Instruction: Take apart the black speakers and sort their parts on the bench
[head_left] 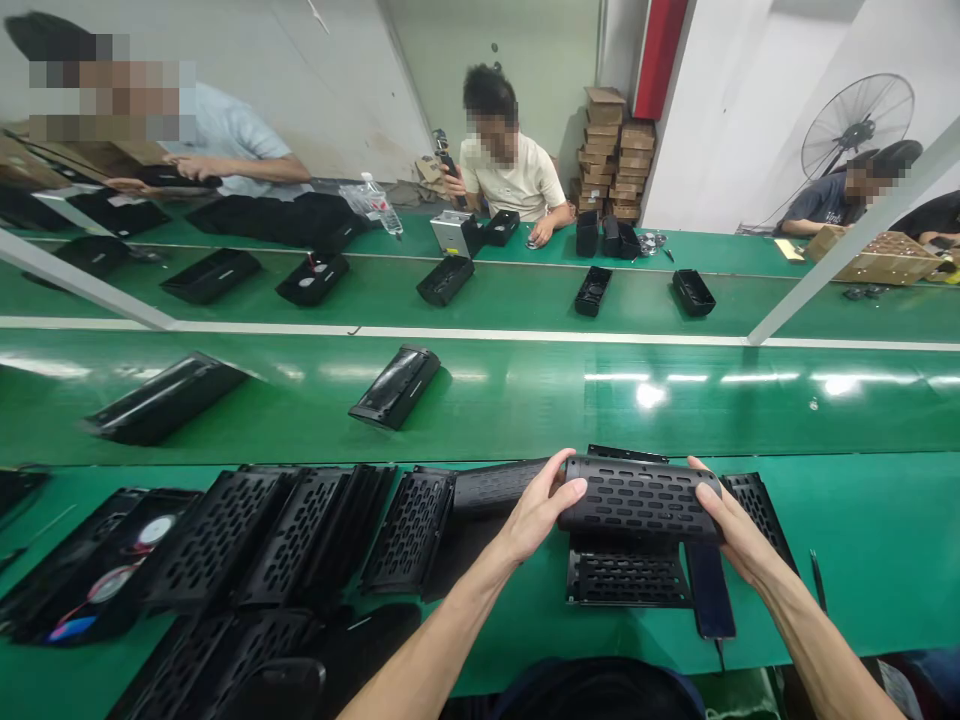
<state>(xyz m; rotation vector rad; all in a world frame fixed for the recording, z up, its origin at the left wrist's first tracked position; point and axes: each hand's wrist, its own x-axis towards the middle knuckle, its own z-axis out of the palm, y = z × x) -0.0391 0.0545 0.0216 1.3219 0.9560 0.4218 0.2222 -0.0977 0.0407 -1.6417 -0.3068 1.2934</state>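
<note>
- Both forearms reach in from the near edge; left hand (541, 508) grips the left end of a black, rounded, perforated speaker housing (637, 497), thumb on top; right hand (731, 530) clasps the right end, fingers wrapped under it.
- Housing is held level just above the green table (862, 540), over a flat black perforated grille panel (628, 578); a dark phone-like slab (709, 590) lies beside the right wrist.
- Judgement: rigid moulded shell, likely light; slotted surface gives fair purchase; the end caps are the soundest places to hold, as the grille face could dent.
- Left of it, a row of black perforated grille panels (300, 530) leans overlapped.
- Beyond, a black speaker body (395, 386) rests on the green conveyor belt (675, 400); other people sit at the far side.
</note>
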